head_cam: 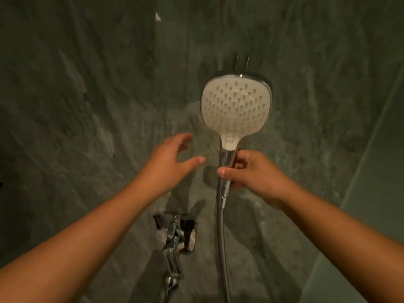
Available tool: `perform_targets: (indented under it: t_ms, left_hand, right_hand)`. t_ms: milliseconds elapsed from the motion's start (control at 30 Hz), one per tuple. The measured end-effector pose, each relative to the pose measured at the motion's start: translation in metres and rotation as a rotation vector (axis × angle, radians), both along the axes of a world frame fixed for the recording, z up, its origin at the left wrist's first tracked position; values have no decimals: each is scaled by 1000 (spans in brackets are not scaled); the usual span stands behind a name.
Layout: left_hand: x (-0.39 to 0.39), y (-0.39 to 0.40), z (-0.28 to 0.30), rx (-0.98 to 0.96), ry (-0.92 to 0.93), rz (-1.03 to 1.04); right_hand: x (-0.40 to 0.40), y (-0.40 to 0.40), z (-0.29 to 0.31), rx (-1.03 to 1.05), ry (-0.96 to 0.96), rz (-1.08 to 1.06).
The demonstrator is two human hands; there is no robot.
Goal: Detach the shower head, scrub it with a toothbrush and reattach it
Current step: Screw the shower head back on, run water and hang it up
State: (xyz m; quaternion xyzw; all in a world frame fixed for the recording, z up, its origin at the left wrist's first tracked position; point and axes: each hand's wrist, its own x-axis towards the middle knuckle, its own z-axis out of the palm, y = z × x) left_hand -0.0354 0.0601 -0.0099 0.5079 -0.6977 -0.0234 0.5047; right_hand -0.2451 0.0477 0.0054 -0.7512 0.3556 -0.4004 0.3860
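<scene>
Shower head (235, 107): white spray face with rows of small dark nozzles, chrome rim, rounded-square outline. It stands upright against the wall, face turned toward the camera. All places below are given relative to it.
Handle (227, 162): chrome, runs straight down from the shower head's neck; a small white panel with faint lettering sits at the neck, too blurred to read.
Right hand (249, 171): just below the shower head, wrapped round the handle. Fingers curl behind it, thumb lies across the front, tip pointing left. A firm grip on the handle.
Left hand (172, 158): lower left of the shower head, apart from it and from the handle. Fingers spread and loosely extended, thumb out toward the handle; holds nothing, touches nothing.
Hose (222, 248): silver, hangs straight down from the bottom of the handle, well below the shower head, and leaves the frame at the lower edge.
Mixer fitting (175, 237): chrome plate and lever on the wall, well below and left of the shower head, just left of the hose.
Wall (87, 95): dark grey-green stone-look surface behind the shower head, mottled.
Mount: two thin dark rods (242, 62) show just above the shower head's top edge; how they join it cannot be told.
Light: dim, warm.
</scene>
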Motion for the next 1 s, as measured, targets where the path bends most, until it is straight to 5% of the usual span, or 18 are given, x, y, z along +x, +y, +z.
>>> perform_targets:
  t_ms: [467,1000]
  left_hand:
    - [15,-71,70,-243,-650,437]
    - [22,-105,52,-193,-632,487]
  right_hand:
    - [-15,-26,214,-304,-124,-52]
    - [-4,-68,278,-393,-171,-49]
